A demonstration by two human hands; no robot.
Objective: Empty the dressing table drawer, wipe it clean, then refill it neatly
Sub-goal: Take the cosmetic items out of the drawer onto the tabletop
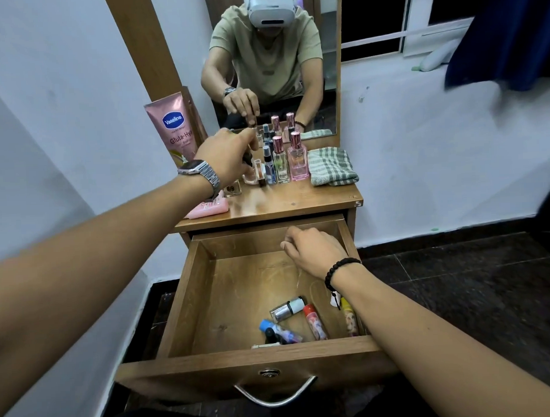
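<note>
Left hand [231, 155] pinches small vial [251, 153]; set it upright beside bottles [281, 164]. Right hand [312, 252] loosely curled, holding nothing, over drawer [250, 354].

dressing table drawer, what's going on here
A person is emptying the pulled-out wooden drawer. The left hand sets a small dark-capped vial among the perfume bottles on the wooden tabletop, beside a folded green checked cloth. The right hand hovers, loosely curled and empty, over the drawer, where a few small tubes and bottles remain near the front.
</note>
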